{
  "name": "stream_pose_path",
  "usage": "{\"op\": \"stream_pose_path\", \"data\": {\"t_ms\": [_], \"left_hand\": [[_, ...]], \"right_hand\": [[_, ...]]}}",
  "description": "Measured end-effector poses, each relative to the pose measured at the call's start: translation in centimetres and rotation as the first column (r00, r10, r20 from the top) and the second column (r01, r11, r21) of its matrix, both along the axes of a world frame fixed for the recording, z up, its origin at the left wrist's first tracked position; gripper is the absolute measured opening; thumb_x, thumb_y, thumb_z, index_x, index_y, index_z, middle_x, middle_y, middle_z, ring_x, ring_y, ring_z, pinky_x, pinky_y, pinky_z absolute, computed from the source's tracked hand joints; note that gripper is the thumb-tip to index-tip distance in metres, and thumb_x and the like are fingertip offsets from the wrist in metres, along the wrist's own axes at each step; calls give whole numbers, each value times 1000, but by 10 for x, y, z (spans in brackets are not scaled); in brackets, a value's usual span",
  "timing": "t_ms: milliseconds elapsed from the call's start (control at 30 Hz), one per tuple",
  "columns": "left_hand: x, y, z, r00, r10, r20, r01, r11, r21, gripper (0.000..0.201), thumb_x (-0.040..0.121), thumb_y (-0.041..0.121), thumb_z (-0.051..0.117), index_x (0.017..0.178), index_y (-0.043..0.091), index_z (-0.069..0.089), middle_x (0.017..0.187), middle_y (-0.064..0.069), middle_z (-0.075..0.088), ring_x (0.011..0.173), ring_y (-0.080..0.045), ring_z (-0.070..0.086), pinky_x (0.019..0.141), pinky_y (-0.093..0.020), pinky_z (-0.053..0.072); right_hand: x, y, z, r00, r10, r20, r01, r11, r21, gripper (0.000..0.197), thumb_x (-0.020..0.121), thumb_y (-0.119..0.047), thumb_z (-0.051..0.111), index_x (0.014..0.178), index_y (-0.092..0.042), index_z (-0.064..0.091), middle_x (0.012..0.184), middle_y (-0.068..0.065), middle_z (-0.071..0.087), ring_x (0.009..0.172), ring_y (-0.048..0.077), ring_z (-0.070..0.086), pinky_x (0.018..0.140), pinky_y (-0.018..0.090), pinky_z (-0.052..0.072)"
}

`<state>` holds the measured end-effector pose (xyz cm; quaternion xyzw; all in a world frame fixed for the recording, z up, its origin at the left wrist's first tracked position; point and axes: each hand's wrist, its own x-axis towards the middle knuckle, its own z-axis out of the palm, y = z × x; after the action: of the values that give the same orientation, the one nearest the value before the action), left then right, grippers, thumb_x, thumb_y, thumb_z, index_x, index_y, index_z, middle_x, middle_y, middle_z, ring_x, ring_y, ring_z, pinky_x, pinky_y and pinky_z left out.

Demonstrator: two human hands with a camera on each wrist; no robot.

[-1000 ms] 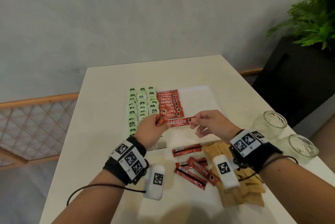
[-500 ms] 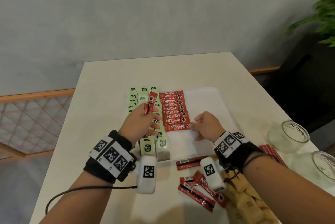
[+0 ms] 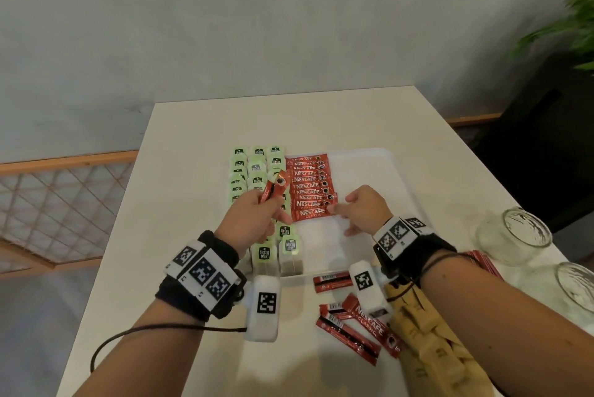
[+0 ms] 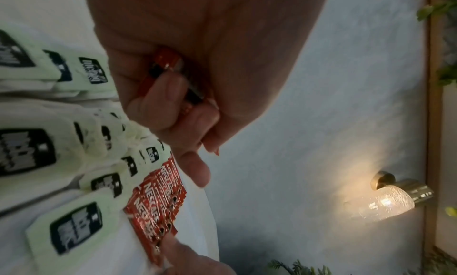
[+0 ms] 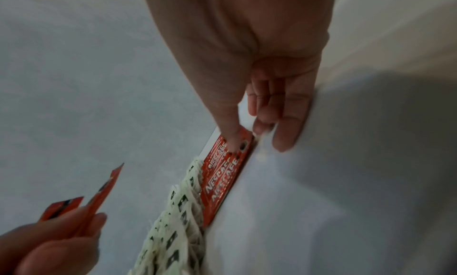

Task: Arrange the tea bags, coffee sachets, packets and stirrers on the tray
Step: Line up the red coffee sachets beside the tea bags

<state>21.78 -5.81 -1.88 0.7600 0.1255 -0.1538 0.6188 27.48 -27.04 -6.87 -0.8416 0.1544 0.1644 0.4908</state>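
Observation:
A white tray (image 3: 363, 165) holds columns of green tea bags (image 3: 254, 168) on its left and a stepped row of red coffee sachets (image 3: 310, 186) beside them. My left hand (image 3: 266, 204) hovers over the tea bags and grips two spare red sachets (image 3: 277, 188) upright in curled fingers; the left wrist view shows them (image 4: 165, 62) inside the fist. My right hand (image 3: 360, 210) rests on the tray, its thumb pressing the right end of the nearest sachet (image 5: 222, 173) in the row, fingers fairly straight. The held sachets (image 5: 103, 189) also show at lower left of the right wrist view.
Several loose red sachets (image 3: 350, 329) and a heap of brown packets (image 3: 430, 332) lie on the table in front of the tray. Two glass jars (image 3: 514, 232) (image 3: 575, 287) stand at the right edge. A dark planter with a plant stands beyond the table's right side.
A second ago both hands held one sachet by its ends over the tray. It now lies at the near end of the row; the left hand has let go and lifted its spare sachets.

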Motion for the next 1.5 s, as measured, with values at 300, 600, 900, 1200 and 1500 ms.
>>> {"op": "stream_pose_path", "data": {"t_ms": [300, 600, 900, 1200, 1500], "left_hand": [[-25, -27, 2, 976, -205, -75, 207, 978, 21, 17, 90, 30, 68, 95, 14, 64, 74, -6, 73, 36, -6, 32, 37, -17, 26], [-45, -45, 7, 983, -184, 22, 182, 982, 56, 17, 89, 34, 69, 91, 17, 67, 78, 2, 70, 38, -1, 34, 38, -14, 28], [-70, -62, 7, 987, -107, 121, 92, 988, 122, 26, 89, 36, 68, 79, 11, 68, 58, 9, 60, 46, -8, 40, 48, -23, 34], [-72, -53, 10, 992, -85, 94, 73, 989, 126, 24, 93, 32, 64, 75, 17, 62, 47, 16, 54, 33, 0, 36, 39, -15, 30], [-50, -37, 18, 998, 68, 4, -69, 996, 53, 41, 102, 32, 27, 97, 11, 62, 79, -2, 63, 55, -11, 35, 51, -26, 26]], "right_hand": [[-46, -17, 30, 993, 80, 89, -105, 938, 331, 46, 90, -53, 58, 102, -9, 67, 67, 2, 52, 51, 12, 43, 55, 30, 52], [-85, -32, 54, 966, 155, 208, -224, 905, 363, 31, 95, -25, 60, 102, 5, 66, 67, 5, 63, 52, 16, 49, 60, 27, 55], [-95, -36, 69, 940, 329, 92, -341, 893, 294, 25, 86, -21, 73, 98, 1, 72, 75, 8, 71, 54, 15, 57, 61, 25, 55], [-83, -45, 59, 969, 244, 43, -241, 888, 391, 24, 82, -15, 75, 100, 0, 71, 88, 15, 73, 65, 16, 69, 67, 27, 60], [-58, -44, 30, 984, 149, -92, -127, 969, 214, 24, 89, -6, 68, 109, 8, 67, 90, 16, 71, 68, 22, 69, 73, 34, 61]]}}
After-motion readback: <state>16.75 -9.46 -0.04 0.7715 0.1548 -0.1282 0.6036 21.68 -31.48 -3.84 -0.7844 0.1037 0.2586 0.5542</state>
